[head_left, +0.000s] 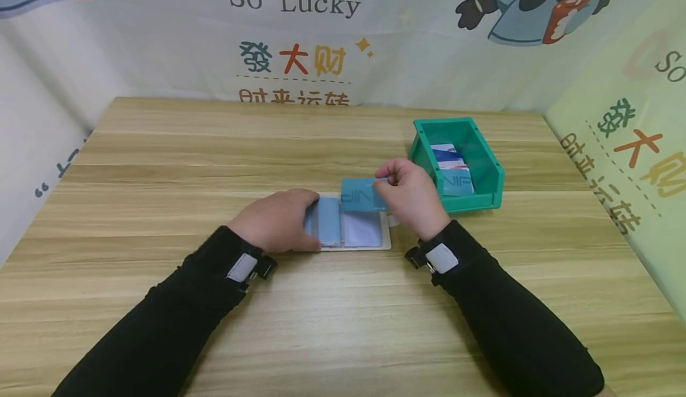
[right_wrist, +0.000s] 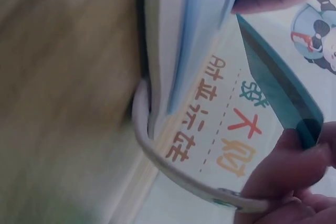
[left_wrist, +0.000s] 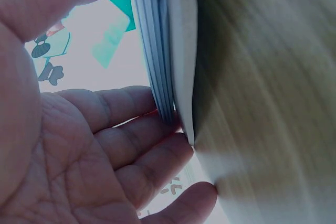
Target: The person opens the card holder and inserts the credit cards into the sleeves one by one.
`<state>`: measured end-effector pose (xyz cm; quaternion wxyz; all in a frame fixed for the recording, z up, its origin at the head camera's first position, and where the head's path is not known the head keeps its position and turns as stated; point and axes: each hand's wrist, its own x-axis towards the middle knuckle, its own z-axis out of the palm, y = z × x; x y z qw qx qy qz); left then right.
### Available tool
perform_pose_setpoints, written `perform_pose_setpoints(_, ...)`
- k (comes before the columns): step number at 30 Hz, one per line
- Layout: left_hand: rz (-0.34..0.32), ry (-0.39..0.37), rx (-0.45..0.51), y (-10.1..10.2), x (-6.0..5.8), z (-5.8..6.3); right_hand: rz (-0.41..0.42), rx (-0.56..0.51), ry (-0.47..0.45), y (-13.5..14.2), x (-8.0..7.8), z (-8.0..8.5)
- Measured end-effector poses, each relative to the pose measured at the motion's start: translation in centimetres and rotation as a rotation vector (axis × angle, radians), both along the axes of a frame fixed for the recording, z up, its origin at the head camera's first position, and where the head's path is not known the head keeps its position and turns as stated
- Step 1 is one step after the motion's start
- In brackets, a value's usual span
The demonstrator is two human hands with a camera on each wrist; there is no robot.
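A card holder (head_left: 367,231) lies spread open on the table, with clear sleeves and blue cards on its left side. My left hand (head_left: 276,221) holds its left end, thumb at the near edge and fingers at the far edge. The stacked sleeves (left_wrist: 152,51) show edge-on between thumb and fingers in the left wrist view. Over the right-hand sleeve, my right hand (head_left: 415,197) pinches a blue card (head_left: 358,194) by its right end. That card (right_wrist: 281,74) stands tilted in the right wrist view. A pale strap (right_wrist: 184,179) runs from the holder towards the right hand.
A green bin (head_left: 485,202) stands just beyond the right hand, with several cards (head_left: 457,183) inside. The wooden table (head_left: 214,153) reaches back to a printed cloth (head_left: 177,40), which also hangs along both sides.
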<state>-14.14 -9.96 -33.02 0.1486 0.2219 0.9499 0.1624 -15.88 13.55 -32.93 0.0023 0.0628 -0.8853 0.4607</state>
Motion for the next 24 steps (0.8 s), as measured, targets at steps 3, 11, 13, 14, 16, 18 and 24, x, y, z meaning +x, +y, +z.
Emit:
perform_pose_setpoints(3,0.002,-0.005,-0.002,0.0,0.0,0.0,0.012,-0.017,-0.030,-0.3,0.1,-0.1)
perform_pose_setpoints(11,0.002,-0.004,-0.002,0.0,0.0,0.0,0.080,0.030,-0.109,-0.5,0.4,-0.1)
perform_pose_setpoints(13,0.001,-0.005,-0.002,0.0,0.0,-0.1,0.086,0.058,-0.126,-0.6,0.5,-0.1)
perform_pose_setpoints(14,0.001,-0.006,-0.001,0.0,0.0,-0.1,0.088,0.076,-0.129,-0.7,0.5,-0.1)
perform_pose_setpoints(16,-0.001,-0.007,-0.001,0.0,0.0,-0.1,0.092,0.125,-0.130,-0.8,0.5,-0.2)
perform_pose_setpoints(18,0.000,-0.007,0.002,0.0,0.0,0.0,0.098,0.181,-0.122,-0.9,0.6,-0.2)
perform_pose_setpoints(24,0.005,0.001,0.000,0.0,0.0,0.0,0.127,0.375,-0.108,-1.4,0.8,-0.2)
